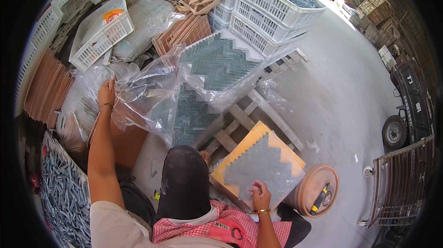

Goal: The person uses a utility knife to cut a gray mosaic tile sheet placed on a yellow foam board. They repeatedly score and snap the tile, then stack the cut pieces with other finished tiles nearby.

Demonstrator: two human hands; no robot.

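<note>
My left hand (107, 92) is closed on the edge of a clear plastic sheet (146, 92), which stretches right toward the tiles. Beyond the sheet lies a stack of green herringbone mosaic tile sheets (221, 61), and another dark green mosaic sheet (193, 112) sits nearer my knee, partly under the plastic. My right hand (260, 196) has its fingers apart and slightly curled over a grey mesh-backed mosaic sheet (258, 165) with zigzag edges. That sheet rests on a yellow-orange board (258, 130). Whether the fingertips touch the mesh, I cannot tell.
A wooden pallet (272, 114) is under the tile stack. Right of the board, a round brown lid (307, 197) carries a yellow-black utility knife (318, 202). White crates (272, 13) of tile strips stand behind; loose strips (64, 192) fill a container at left. A vehicle (410, 105) stands far right.
</note>
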